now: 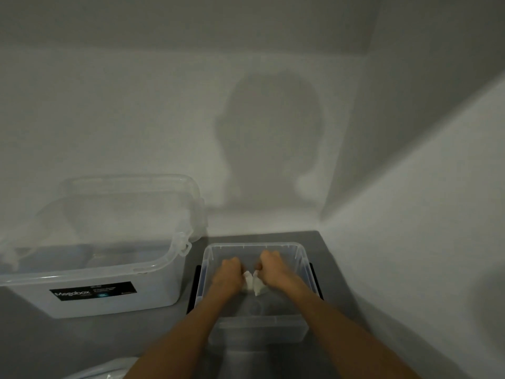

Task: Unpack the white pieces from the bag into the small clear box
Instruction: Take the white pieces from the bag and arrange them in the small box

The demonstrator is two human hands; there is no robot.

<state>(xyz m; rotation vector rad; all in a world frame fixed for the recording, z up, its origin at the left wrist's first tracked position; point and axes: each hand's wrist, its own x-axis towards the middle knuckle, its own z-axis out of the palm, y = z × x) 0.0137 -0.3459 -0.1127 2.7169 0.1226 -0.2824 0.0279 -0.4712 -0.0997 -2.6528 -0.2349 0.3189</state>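
Where the grey worktop [27, 337] runs off to the far left stands a large clear box [90, 283], open, with a black label [93, 291] on its near wall and its clear lid [131, 192] propped upright behind it against the white wall [109, 105]. At the near left edge, a bit of clear plastic [103, 370] pokes into view, too cut off to identify.

Just right of the large box sits the small clear box [300, 258], resting on something black [194, 291] that shows at both of its sides. Both forearms reach from the near edge into this box. The left hand [228, 274] is curled into a fist, knuckles up, its grip pinching the left part of a crumpled white lump [252, 283]. That lump hangs inside the small box, between the two hands — blur hides whether it is bag or pieces. The right hand [273, 269], close beside the left and likewise curled, pinches the lump's right part.

On the far wall above the hands falls a person's shadow [270, 138].
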